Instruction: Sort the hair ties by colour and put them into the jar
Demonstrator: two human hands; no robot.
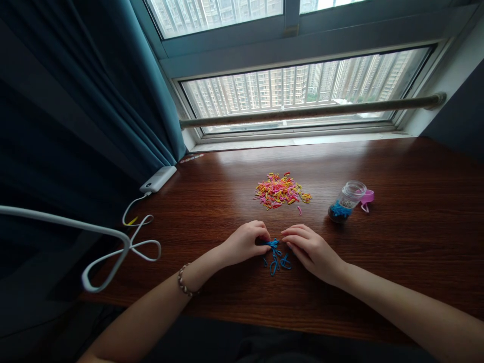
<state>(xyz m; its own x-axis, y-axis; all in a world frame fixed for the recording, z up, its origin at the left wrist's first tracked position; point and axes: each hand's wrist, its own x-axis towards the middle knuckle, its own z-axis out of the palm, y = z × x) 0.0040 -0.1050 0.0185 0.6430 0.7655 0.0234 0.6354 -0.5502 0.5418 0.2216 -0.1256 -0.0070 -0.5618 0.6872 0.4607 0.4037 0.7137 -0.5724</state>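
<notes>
My left hand [249, 243] pinches several small blue rubber bands [274, 244] between thumb and fingers, just above the brown table. More loose blue bands [274, 266] lie below its fingertips, some looped, some bunched. My right hand [312, 250] is close on the other side of the blue bands, its fingers stretched toward them and apart, with nothing visible in them. Beyond both hands is a pile of pink, yellow, orange and red rubber bands [279, 190]. To the right of the pile stands a clear jar [345, 201], uncovered, with blue bands and something dark inside.
A pink strap-like piece [366, 197] lies behind the jar. At the left, a white power strip [159, 179] rests against the blue curtain [151, 111], and its white cable [124, 242] loops over the table edge. A window with a rail [302, 114] borders the table's back.
</notes>
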